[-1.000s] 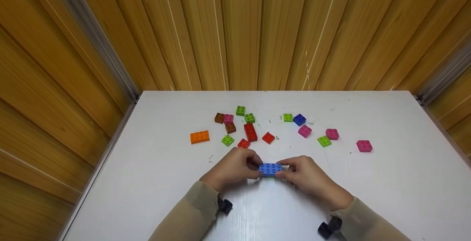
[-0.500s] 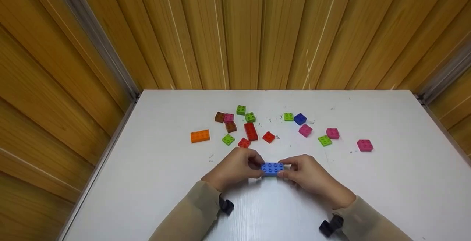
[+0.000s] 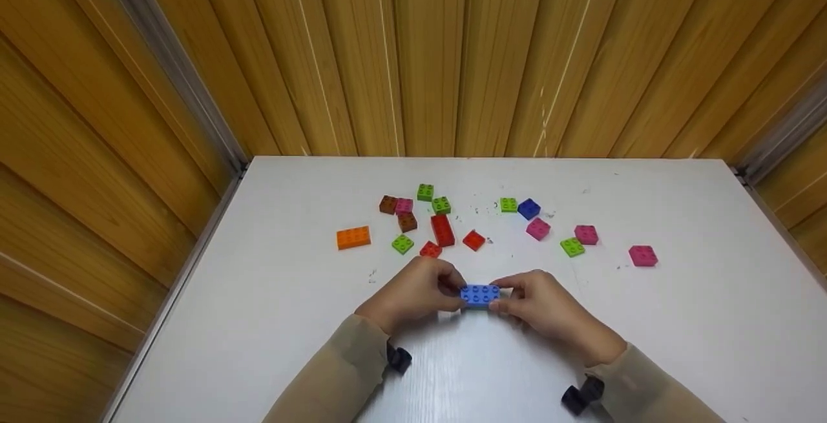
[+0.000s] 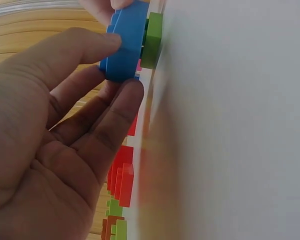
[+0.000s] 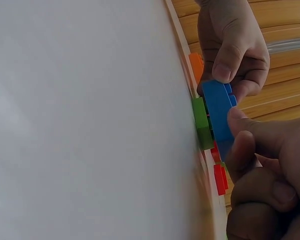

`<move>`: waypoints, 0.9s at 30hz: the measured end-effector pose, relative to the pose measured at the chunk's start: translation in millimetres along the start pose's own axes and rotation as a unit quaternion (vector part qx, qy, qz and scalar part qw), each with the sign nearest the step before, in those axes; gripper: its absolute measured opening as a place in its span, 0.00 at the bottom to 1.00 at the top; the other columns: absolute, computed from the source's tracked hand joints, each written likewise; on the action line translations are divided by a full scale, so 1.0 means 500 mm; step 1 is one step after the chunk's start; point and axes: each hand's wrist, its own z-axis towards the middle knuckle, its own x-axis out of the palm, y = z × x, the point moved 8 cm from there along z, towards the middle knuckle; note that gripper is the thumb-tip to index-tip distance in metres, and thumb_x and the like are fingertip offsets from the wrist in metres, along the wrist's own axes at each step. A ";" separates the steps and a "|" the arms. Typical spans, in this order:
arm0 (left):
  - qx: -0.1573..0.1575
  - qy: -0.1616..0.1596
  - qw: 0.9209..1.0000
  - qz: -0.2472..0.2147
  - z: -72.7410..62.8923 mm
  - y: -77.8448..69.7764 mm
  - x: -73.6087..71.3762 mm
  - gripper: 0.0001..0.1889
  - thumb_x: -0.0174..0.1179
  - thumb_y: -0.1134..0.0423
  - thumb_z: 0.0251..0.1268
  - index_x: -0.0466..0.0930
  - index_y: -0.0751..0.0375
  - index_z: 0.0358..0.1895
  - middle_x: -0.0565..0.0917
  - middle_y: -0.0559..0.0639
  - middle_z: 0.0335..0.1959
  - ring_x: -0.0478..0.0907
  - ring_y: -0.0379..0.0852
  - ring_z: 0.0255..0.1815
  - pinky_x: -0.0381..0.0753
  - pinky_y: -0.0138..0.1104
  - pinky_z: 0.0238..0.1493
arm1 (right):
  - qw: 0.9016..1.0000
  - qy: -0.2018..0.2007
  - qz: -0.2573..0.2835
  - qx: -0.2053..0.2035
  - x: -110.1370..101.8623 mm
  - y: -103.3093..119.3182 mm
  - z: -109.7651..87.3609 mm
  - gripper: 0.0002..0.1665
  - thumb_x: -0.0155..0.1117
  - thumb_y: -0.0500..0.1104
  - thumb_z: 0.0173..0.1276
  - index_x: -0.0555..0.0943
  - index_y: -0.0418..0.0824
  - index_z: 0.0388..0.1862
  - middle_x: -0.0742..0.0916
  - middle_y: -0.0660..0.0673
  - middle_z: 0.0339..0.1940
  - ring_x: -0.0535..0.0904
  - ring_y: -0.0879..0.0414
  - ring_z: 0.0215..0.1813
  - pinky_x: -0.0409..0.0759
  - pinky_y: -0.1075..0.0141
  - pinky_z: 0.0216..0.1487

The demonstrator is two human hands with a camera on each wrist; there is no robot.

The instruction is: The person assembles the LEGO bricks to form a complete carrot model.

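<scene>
Near the front middle of the table, a blue eight-stud toy building brick [image 3: 480, 294] is held between both hands. My left hand [image 3: 417, 290] pinches its left end with thumb and fingers. At the opposite end, my right hand [image 3: 543, 303] pinches it the same way. Under the blue brick a green brick [image 4: 153, 42] stands against the table in the left wrist view. Studs of that green brick [image 5: 202, 122] show in a narrow gap below the blue one, so the two look not fully pressed together. From the head view, the green brick is mostly hidden.
Beyond the hands lie loose bricks: orange [image 3: 353, 237], long red [image 3: 442, 230], brown [image 3: 407, 221], dark blue [image 3: 529, 208], pink [image 3: 643, 256] and several green ones such as a flat one [image 3: 403, 244]. Wood-patterned walls border the white table [image 3: 258, 319] at the back and sides.
Both hands and the blue brick have shifted very slightly to the right, with the same grip. The loose bricks stay in place; the head view has moved a little.
</scene>
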 end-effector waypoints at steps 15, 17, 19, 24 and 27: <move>0.032 0.002 0.999 0.002 0.000 -0.001 -0.001 0.10 0.81 0.63 0.66 0.93 0.51 0.48 0.93 0.41 0.42 0.89 0.36 0.43 0.90 0.31 0.56 | 1.000 0.004 -0.002 -0.022 0.000 0.003 0.004 0.25 0.80 0.45 0.76 0.90 0.35 0.67 0.89 0.47 0.27 0.80 0.59 0.27 0.76 0.71 0.27; 0.033 0.005 0.999 0.001 0.000 -0.002 -0.001 0.10 0.82 0.63 0.66 0.92 0.50 0.48 0.93 0.40 0.43 0.89 0.36 0.43 0.90 0.31 0.57 | 1.000 0.003 -0.005 -0.024 -0.002 0.004 0.003 0.25 0.80 0.45 0.75 0.90 0.35 0.66 0.90 0.47 0.28 0.80 0.59 0.27 0.76 0.71 0.27; 0.032 0.007 0.999 0.000 -0.002 -0.003 0.000 0.11 0.82 0.63 0.66 0.92 0.49 0.47 0.92 0.40 0.43 0.89 0.37 0.43 0.91 0.31 0.57 | 1.000 0.003 -0.009 -0.029 -0.003 0.006 0.003 0.25 0.81 0.45 0.74 0.90 0.34 0.65 0.90 0.47 0.28 0.80 0.59 0.28 0.75 0.72 0.28; 0.027 0.011 1.000 0.003 -0.005 -0.005 0.002 0.11 0.82 0.63 0.67 0.92 0.47 0.48 0.92 0.39 0.43 0.88 0.38 0.44 0.91 0.32 0.58 | 0.999 0.002 -0.010 -0.030 -0.003 0.006 0.002 0.24 0.82 0.45 0.73 0.91 0.36 0.64 0.90 0.47 0.29 0.79 0.60 0.28 0.74 0.72 0.28; 0.024 0.011 1.000 0.001 -0.005 -0.003 0.001 0.11 0.82 0.62 0.67 0.92 0.47 0.48 0.92 0.39 0.44 0.88 0.38 0.44 0.91 0.33 0.58 | 0.999 0.004 -0.006 -0.032 -0.003 0.006 0.001 0.23 0.82 0.45 0.74 0.91 0.37 0.63 0.90 0.47 0.28 0.79 0.59 0.28 0.74 0.72 0.27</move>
